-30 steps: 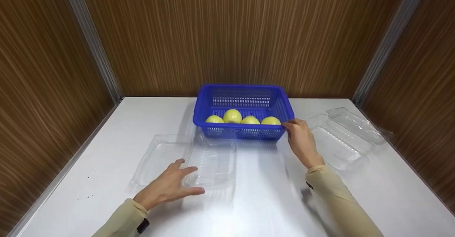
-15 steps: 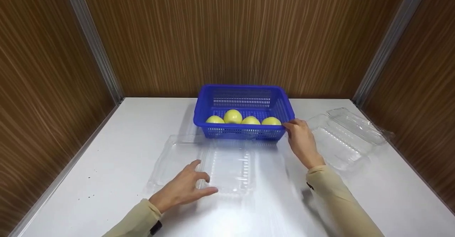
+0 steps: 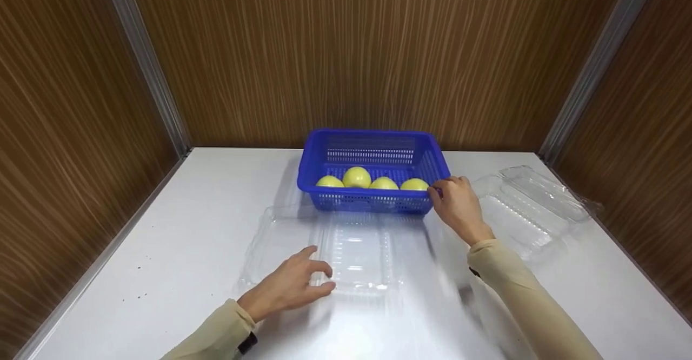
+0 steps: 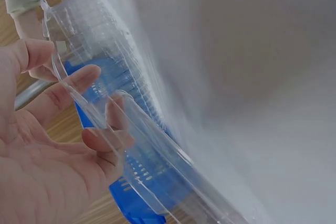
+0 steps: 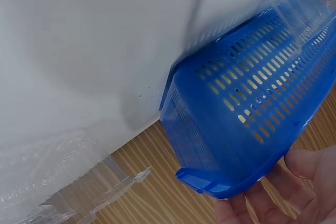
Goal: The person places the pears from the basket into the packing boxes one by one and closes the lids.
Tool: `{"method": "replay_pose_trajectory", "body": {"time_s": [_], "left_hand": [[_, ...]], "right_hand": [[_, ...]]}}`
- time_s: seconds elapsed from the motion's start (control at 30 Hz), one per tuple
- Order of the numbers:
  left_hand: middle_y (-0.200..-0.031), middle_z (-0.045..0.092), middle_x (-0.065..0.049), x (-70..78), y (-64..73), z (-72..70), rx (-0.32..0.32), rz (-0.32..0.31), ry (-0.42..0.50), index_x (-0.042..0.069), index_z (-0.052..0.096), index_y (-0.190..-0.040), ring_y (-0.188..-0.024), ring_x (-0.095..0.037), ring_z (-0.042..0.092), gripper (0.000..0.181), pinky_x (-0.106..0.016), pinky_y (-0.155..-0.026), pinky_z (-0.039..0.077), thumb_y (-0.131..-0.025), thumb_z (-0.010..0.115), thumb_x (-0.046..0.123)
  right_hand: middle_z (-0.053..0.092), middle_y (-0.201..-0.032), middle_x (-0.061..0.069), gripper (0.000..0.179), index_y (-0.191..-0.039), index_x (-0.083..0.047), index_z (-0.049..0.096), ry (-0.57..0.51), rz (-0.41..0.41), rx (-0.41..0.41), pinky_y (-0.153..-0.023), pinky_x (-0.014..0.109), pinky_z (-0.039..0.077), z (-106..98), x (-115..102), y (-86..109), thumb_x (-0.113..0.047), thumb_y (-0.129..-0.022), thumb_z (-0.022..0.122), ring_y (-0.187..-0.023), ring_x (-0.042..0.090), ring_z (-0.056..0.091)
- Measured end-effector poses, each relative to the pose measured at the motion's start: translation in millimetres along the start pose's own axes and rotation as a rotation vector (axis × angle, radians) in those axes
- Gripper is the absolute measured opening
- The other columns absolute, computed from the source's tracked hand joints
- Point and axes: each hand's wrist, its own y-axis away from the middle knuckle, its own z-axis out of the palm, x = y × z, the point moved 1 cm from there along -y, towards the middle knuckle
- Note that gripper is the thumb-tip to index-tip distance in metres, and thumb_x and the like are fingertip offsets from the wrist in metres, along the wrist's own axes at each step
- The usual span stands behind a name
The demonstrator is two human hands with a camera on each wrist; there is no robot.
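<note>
A blue slotted plastic basket (image 3: 373, 191) stands at the back of the table, with several yellow-green apples (image 3: 357, 178) along its near side. My right hand (image 3: 458, 207) grips its near right corner. In the right wrist view the thumb (image 5: 304, 162) lies on the outer wall and the fingers curl under the rim. An unfolded clear plastic clamshell box (image 3: 359, 257) lies in front of the basket, its back edge overlapping the basket's base. My left hand (image 3: 289, 286) is over its middle fold with fingers spread and slightly bent; in the left wrist view the fingertips (image 4: 86, 74) reach the fold.
Another unfolded clear clamshell box (image 3: 519, 217) lies at the right of the white table (image 3: 184, 230), beside my right forearm. Wood-grain panels (image 3: 373, 52) close off the back and both sides. Small dark specks dot the table's left part.
My left hand and the clear clamshell box under it have shifted to the right, the box now further across the basket's front. My right hand keeps its grip on the basket corner.
</note>
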Motion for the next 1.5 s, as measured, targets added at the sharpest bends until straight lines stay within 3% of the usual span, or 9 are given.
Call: {"method": "replay_pose_trajectory", "body": {"time_s": [0.27, 0.5, 0.67, 0.8, 1.17, 1.43, 1.5], "left_hand": [[-0.138, 0.05, -0.031, 1.6, -2.2, 1.6, -0.016, 0.016, -0.006, 0.012, 0.072, -0.108, -0.126, -0.048, 0.05, 0.032, -0.062, -0.101, 0.044, -0.092, 0.06, 0.038], [-0.139, 0.048, -0.032, 1.3, -3.0, 4.1, -0.001, 0.029, 0.004, 0.015, 0.071, -0.11, -0.124, -0.047, 0.053, 0.033, -0.061, -0.1, 0.045, -0.091, 0.061, 0.039], [-0.138, 0.049, -0.031, 2.0, -5.0, 5.7, 0.008, 0.048, 0.006, 0.015, 0.07, -0.112, -0.091, -0.028, 0.068, 0.034, -0.056, -0.096, 0.05, -0.09, 0.062, 0.039], [-0.138, 0.049, -0.03, 1.9, -4.9, 6.1, 0.009, 0.054, 0.011, 0.016, 0.069, -0.114, -0.071, -0.009, 0.061, 0.035, -0.053, -0.093, 0.052, -0.091, 0.062, 0.04], [-0.141, 0.047, -0.028, 4.3, -8.3, 4.7, -0.023, 0.037, 0.015, 0.017, 0.069, -0.114, -0.075, -0.012, 0.064, 0.035, -0.056, -0.098, 0.048, -0.091, 0.061, 0.042], [-0.143, 0.046, -0.029, 6.1, -7.7, 3.7, -0.051, 0.048, 0.003, 0.017, 0.069, -0.12, -0.102, -0.031, 0.067, 0.042, -0.06, -0.105, 0.041, -0.093, 0.059, 0.047], [-0.144, 0.044, -0.029, 6.3, -5.8, 3.7, -0.071, 0.048, -0.002, 0.018, 0.067, -0.124, -0.094, -0.025, 0.069, 0.045, -0.059, -0.106, 0.041, -0.094, 0.057, 0.05]], "right_hand": [[0.071, -0.103, 0.024, 0.024, -0.104, 0.005, 0.073, -0.032, 0.056, -0.082, -0.088, 0.055, 0.052, 3, 4, -24.7, -0.012, -0.091, 0.061, -0.098, 0.041, 0.066], [0.068, -0.115, 0.026, 0.031, -0.116, 0.007, 0.067, -0.071, 0.148, -0.302, -0.092, 0.052, 0.053, 9, -4, -51.5, -0.011, -0.091, 0.065, -0.106, 0.039, 0.066], [0.066, -0.12, 0.025, 0.035, -0.117, 0.006, 0.068, -0.044, 0.178, -0.459, -0.097, 0.053, 0.051, 14, -11, -66.1, -0.013, -0.088, 0.071, -0.112, 0.04, 0.064], [0.063, -0.128, 0.024, 0.037, -0.119, 0.002, 0.068, -0.018, 0.218, -0.545, -0.102, 0.055, 0.046, 16, -14, -73.5, -0.017, -0.088, 0.072, -0.119, 0.04, 0.059], [0.051, -0.143, 0.021, 0.044, -0.133, -0.007, 0.061, 0.059, 0.278, -0.685, -0.108, 0.062, 0.037, 20, -15, -84.5, -0.021, -0.092, 0.066, -0.132, 0.041, 0.048], [0.062, -0.131, 0.02, 0.037, -0.124, -0.007, 0.067, 0.168, 0.216, -0.656, -0.107, 0.061, 0.038, 25, -25, -85.3, -0.023, -0.09, 0.065, -0.123, 0.04, 0.055], [0.063, -0.128, 0.019, 0.036, -0.122, -0.007, 0.068, 0.199, 0.201, -0.652, -0.106, 0.059, 0.039, 26, -27, -85.3, -0.022, -0.089, 0.064, -0.121, 0.039, 0.056]]}}
